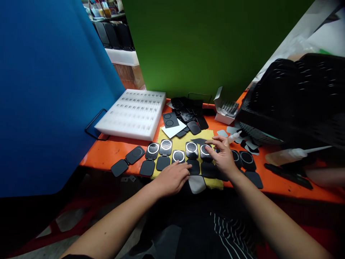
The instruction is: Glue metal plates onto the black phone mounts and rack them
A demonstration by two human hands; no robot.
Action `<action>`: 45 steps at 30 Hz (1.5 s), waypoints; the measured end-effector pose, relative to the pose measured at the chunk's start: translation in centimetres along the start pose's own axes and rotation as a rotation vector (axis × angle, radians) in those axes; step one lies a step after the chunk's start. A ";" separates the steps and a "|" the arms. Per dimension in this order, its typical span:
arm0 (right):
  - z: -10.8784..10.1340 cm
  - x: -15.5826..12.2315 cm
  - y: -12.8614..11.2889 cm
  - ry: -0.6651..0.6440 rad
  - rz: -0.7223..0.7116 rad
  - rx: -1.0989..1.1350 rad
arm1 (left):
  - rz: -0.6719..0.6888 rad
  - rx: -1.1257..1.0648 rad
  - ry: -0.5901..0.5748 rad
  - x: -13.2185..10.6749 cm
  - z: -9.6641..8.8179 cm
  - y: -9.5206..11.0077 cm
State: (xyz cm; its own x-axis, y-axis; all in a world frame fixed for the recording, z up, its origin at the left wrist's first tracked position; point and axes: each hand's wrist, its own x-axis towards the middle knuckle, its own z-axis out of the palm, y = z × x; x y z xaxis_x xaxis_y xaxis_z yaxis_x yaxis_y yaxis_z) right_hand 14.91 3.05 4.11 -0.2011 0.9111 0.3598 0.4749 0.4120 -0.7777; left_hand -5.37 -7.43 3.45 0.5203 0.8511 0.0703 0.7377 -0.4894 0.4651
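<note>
A: Left grip (172,176) status?
B: Over a ringed case (178,156), hiding most of its lower flap. Fingers stretched toward the flap of the next case to the right (192,149). Thumb side unreadable; can't tell if apart or clamped on anything.
A: Right grip (222,154)?
B: At the ring of the case after that (206,152), partly covering it. Thumb and fingers bent; can't tell if they're together or pinching something. Dark sheet (198,141) sits right by the fingertips, held or just lying there, unclear. Small bottle (235,136) shows only its white nozzle end past the hand; body hidden.
A: Where are the cases?
B: Rough row along the near edge of the orange table (99,154), the middle ones on yellow cloth (214,183). One beside the right grip is mostly covered by it.
A: Behind?
B: White foam tray (121,128), slot contents too small to read. Black parts pile (185,114), overlapping, can't count. Open white box (224,119), contents unclear. Black crates (296,93) cut off at right.
A: Far right?
B: Another person's forearm (327,177), blurred, cut off by the edge, near a long-nozzle bottle (285,156).
</note>
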 end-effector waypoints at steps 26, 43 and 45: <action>4.5 0.3 3.9 -0.348 0.334 0.183 | -0.027 -0.002 0.063 2.6 3.9 -0.3; 4.6 0.4 3.8 -0.345 0.311 0.117 | -0.030 -0.003 0.040 2.8 3.8 -0.3; 4.7 0.5 3.9 -0.354 0.316 0.118 | -0.028 -0.005 0.039 2.8 3.8 -0.4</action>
State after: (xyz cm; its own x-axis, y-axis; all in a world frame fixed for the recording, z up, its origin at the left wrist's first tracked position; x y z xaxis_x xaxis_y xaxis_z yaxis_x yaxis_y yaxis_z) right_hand 12.67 5.14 -1.12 -0.3513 0.9325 -0.0845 0.4638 0.0949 -0.8809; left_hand -2.58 -5.61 0.14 0.4822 0.8712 0.0918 0.7496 -0.4646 0.4714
